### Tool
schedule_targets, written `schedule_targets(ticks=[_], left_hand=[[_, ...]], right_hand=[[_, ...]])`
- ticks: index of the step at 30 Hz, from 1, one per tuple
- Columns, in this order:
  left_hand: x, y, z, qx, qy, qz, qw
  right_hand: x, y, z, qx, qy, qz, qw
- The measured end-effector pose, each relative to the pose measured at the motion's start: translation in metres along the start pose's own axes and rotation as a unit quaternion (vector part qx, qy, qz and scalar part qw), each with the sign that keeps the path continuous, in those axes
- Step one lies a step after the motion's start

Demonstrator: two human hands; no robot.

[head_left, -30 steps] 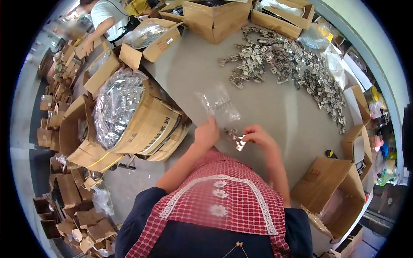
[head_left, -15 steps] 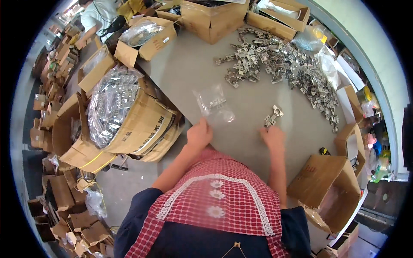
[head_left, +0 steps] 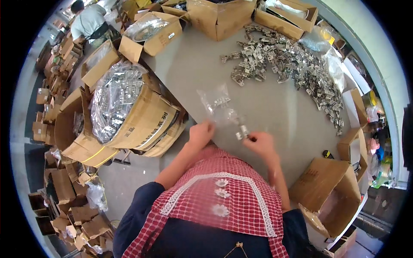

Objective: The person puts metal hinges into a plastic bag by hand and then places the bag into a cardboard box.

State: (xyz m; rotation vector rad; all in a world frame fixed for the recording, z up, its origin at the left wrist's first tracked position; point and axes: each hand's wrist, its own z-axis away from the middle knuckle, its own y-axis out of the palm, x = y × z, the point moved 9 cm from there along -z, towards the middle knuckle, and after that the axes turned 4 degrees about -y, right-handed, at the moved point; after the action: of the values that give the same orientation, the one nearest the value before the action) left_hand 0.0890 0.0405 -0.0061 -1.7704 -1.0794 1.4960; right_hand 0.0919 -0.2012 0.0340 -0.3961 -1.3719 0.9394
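My left hand [head_left: 201, 135] is closed in a pinch on the near edge of a clear plastic bag [head_left: 209, 102]. A metal piece [head_left: 222, 102] shows through the bag, over the grey table. In my right hand [head_left: 260, 145], closed as well, is a metal cabinet hinge [head_left: 242, 131], held by its near end just right of the bag's near side. Blur hides the hinge's far end, and I cannot tell whether it touches the bag. Beyond both hands spreads a heap of similar hinges [head_left: 297, 62] on the table's far right.
Left of the table [head_left: 172, 69] stands a large carton [head_left: 148, 129] filled with bagged metal parts. More cardboard boxes [head_left: 221, 19] line the far edge. An open carton [head_left: 320, 185] sits near my right forearm, with a small black-and-yellow object [head_left: 328, 154] beyond it. A person [head_left: 91, 23] is at the far left.
My right hand has moved left with the hinge, lifting it from its spot on the table toward the bag. The left hand keeps its pinch on the bag. The person far left has turned.
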Motion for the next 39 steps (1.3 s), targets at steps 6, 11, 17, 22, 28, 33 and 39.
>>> schedule_targets(ticks=[6, 11, 17, 22, 28, 33, 39], left_hand=[[-0.029, -0.023, -0.003, -0.024, 0.067, -0.018, 0.997], [-0.040, -0.012, -0.001, -0.027, 0.094, -0.022, 0.995], [-0.032, 0.002, 0.002, 0.021, 0.046, -0.047, 0.998], [-0.024, -0.001, 0.004, 0.026, 0.027, -0.020, 0.999], [-0.022, -0.009, -0.002, -0.012, 0.048, -0.016, 0.999], [-0.029, -0.011, -0.007, -0.032, 0.065, 0.001, 0.997], [-0.036, -0.021, -0.014, -0.036, 0.095, 0.019, 0.995]], right_hand=[[0.054, 0.039, -0.019, 0.041, -0.133, 0.078, 0.987], [0.037, 0.048, -0.049, -0.047, -0.037, 0.138, 0.989], [0.048, 0.070, -0.044, -0.089, -0.159, -0.005, 0.983], [0.065, 0.063, -0.034, -0.096, -0.346, 0.006, 0.933], [0.063, 0.076, -0.041, -0.027, -0.377, 0.007, 0.926], [0.051, 0.106, -0.049, 0.003, -0.352, 0.090, 0.932], [0.084, 0.077, -0.057, -0.045, -0.377, 0.123, 0.917]])
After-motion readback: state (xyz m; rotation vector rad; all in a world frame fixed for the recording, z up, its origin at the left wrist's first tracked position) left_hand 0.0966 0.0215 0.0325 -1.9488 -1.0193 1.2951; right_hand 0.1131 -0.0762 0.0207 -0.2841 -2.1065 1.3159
